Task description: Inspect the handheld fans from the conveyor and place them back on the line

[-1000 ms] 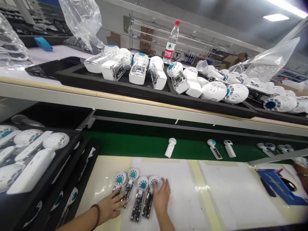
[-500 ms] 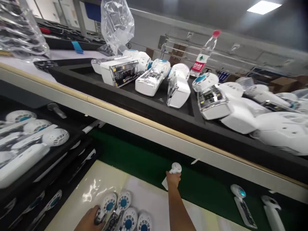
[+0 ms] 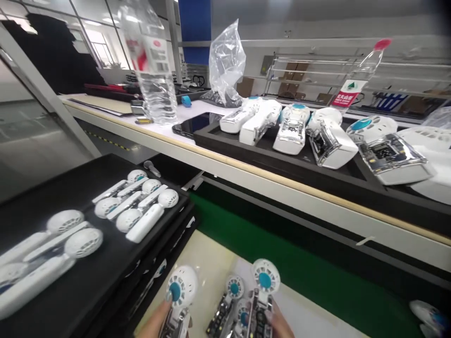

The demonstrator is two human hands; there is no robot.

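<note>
In the head view, my left hand [image 3: 157, 320] is closed round a white handheld fan [image 3: 182, 285] at the bottom, its thumb by the blue hub. The fan's handle is uncovered and shows clear plastic and inner parts. My right hand [image 3: 279, 323] grips another handheld fan [image 3: 267, 276], also with a blue hub and a bare circuit board in its handle. Between the hands, more open-handled fans [image 3: 234, 287] lie on the pale worktop [image 3: 207, 249]. Parts of both hands are hidden behind the fans or cut off by the frame's lower edge.
To the left, black stacked trays [image 3: 116, 263] carry rows of white fans. A shelf edge [image 3: 282, 180] crosses above the worktop; on it stand a black tray [image 3: 225, 148] of fans, a large water bottle [image 3: 151, 70] and a red-capped bottle [image 3: 355, 84]. Another fan [image 3: 430, 317] lies far right.
The view has swung left. My right hand, earlier reaching to the back with a white fan part, is now near my left hand with an open-handled fan. My left hand has raised a fan.
</note>
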